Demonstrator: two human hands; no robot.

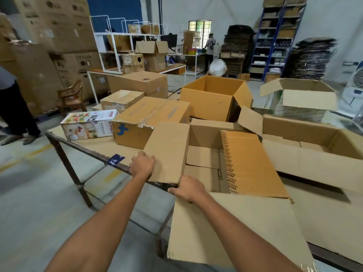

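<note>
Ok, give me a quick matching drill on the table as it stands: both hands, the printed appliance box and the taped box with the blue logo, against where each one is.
Things:
1. left hand
2. right hand
3. printed appliance box
4. taped box

Places:
A. lies on its side at the left end of the table
B. grips the near corner of the cardboard flap
C. sits sealed just behind the flap
D. grips the flap's left edge

Pairs: 1-D, 2-B, 3-A, 4-C.
</note>
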